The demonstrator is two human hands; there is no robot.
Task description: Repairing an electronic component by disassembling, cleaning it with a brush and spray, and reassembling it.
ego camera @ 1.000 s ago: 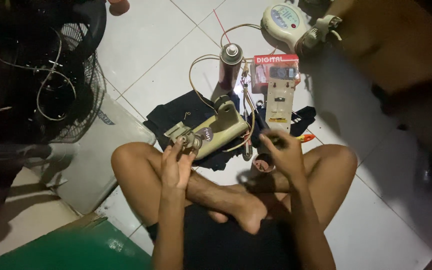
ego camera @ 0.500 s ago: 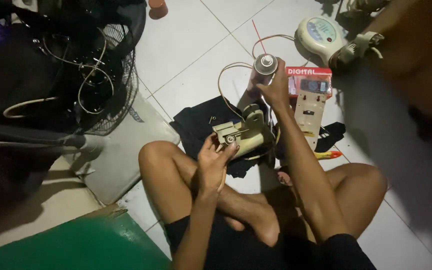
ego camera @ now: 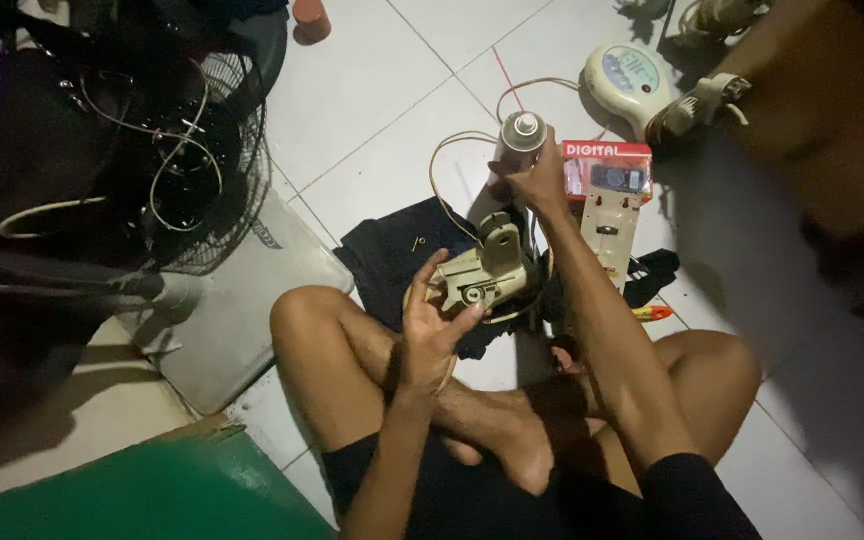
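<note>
On the tiled floor, left hand clasps a beige motor housing over a black cloth; right hand is closed around a spray can.

Glossy metal spray can; matt cream plastic motor housing; soft black cloth; smooth, faintly shiny white floor tiles; glossy cardboard box.

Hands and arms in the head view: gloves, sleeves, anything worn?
Both bare. Left hand and right hand: no gloves, and no rings, watch or bands visible in the dim light. Forearms uncovered. A dark sleeve edge shows on the right upper arm; none shows on the left.
</note>
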